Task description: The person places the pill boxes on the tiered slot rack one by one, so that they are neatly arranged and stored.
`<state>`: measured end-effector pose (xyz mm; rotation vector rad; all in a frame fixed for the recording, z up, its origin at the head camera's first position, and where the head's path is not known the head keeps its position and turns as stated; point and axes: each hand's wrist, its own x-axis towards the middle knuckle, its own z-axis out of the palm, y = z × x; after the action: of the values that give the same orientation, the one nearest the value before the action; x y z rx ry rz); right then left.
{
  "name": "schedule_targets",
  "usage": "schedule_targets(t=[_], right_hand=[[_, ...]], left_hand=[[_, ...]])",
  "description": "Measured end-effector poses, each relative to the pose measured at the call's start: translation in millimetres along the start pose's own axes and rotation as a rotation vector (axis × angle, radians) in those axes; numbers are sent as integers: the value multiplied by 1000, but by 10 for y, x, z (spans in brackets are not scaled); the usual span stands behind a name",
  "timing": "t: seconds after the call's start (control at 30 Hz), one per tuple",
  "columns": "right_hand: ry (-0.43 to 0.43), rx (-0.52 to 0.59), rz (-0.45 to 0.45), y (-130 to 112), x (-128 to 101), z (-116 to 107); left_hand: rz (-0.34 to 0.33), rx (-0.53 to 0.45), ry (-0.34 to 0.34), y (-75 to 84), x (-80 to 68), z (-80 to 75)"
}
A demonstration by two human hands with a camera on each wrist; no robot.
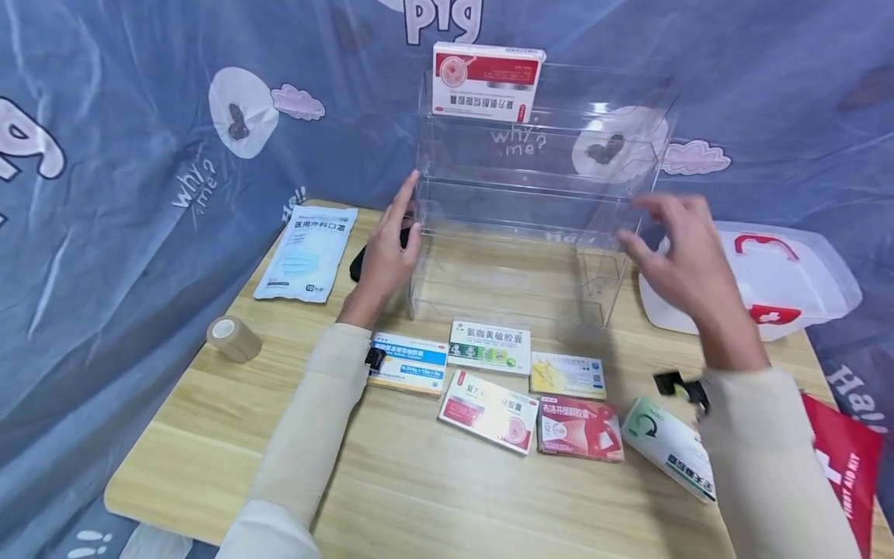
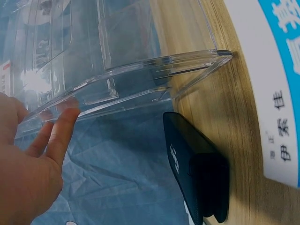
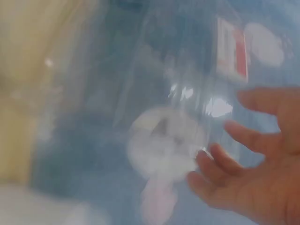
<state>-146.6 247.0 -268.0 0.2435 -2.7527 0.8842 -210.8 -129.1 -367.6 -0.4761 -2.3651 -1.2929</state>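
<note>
- Nearest along the worktop [image 1: 209, 404]: a loose spread of medicine boxes [image 1: 489, 345], lying flat in front of both forearms, well short of the hands and untouched.
- Next out, the left hand [image 1: 386, 252]: fingers straight and together, flat against the left wall of the clear acrylic rack [image 1: 531, 202], pressing rather than gripping; nothing held.
- Just behind that hand, a black case [image 2: 197, 173] lying on the worktop, close beside the rack's left foot.
- Level with it on the other side, the right hand [image 1: 680, 252]: fingers spread and relaxed, just beside the rack's right wall; blurred in both views, so possibly brushing the wall, but contact cannot be told. Nothing held.
- Between the two hands, then: the rack, standing upright on the worktop, lower tiers bare, one red-and-white box [image 1: 486, 81] on the top tier.
- To shift or square the rack well, judged from this: flat palms low on both side walls, even pressure from each side, a slow slide rather than a tilt, so as not to tip the box off the top tier.
- Worth minding: the black case by the left foot, and the white first-aid box [image 1: 768, 279] near the right wall, both close enough to snag.
- Farthest: a blue printed cloth [image 1: 140, 116] behind it all.
</note>
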Motion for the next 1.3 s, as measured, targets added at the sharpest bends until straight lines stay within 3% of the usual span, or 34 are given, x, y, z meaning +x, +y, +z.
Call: schedule_targets(t=[0.2, 0.33, 0.43, 0.57, 0.67, 0.9, 1.13, 1.3], right_hand=[[-302, -37, 50, 835, -828, -15], [-473, -77, 191, 1200, -1342, 11], [-548, -95, 321, 1362, -1629, 13], [-597, -76, 486, 1485, -1913, 33], [-607, -52, 556, 1535, -2075, 46], [-577, -110, 521, 1575, -2289, 40], [-572, -90, 618, 1568, -2270, 60], [-561, -89, 636, 1558, -2229, 15]], left_hand=[[15, -5, 7, -17, 16, 2], [10, -2, 8, -25, 15, 1], [12, -2, 8, -20, 25, -2], [11, -9, 6, -22, 30, -3], [-1, -8, 4, -26, 22, 1], [-22, 2, -2, -19, 3, 18], [-13, -1, 7, -21, 2, 27], [9, -15, 19, -28, 2, 24]])
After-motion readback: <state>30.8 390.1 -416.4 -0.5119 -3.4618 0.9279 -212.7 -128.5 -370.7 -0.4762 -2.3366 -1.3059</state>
